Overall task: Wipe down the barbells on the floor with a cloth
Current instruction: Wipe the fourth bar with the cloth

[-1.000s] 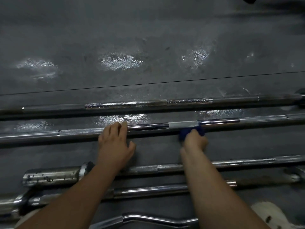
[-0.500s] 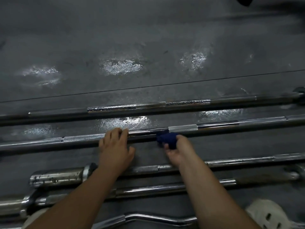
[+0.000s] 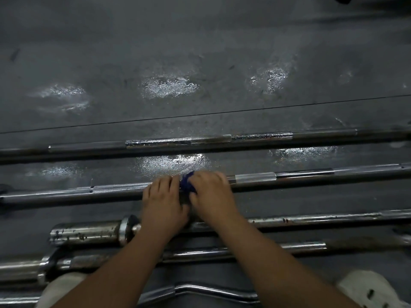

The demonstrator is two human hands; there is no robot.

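Head cam looked down on several barbells lying parallel on a dark floor [image 3: 200, 52] w/ shiny patches. Blue cloth [image 3: 187, 183] sat on the second barbell from the far side [image 3: 289, 177], roughly frame centre, bunched under the right hand [image 3: 211, 194]; fingers curled over it and the shaft, pressing down. Left hand [image 3: 163, 201] just beside at 9 o'clock, fingers together, tips resting on the knurled section, prob. to stop the bar rolling. Farthest barbell [image 3: 200, 141] at 12 o'clock; pitted, rusty-looking barbell [image 3: 311, 220] at 6 o'clock. Judgement: bars heavy, rigid, liable to roll; knurling grips better, smooth chrome slick. Cloth soft, light; best wrapped round the shaft w/ palm over it.
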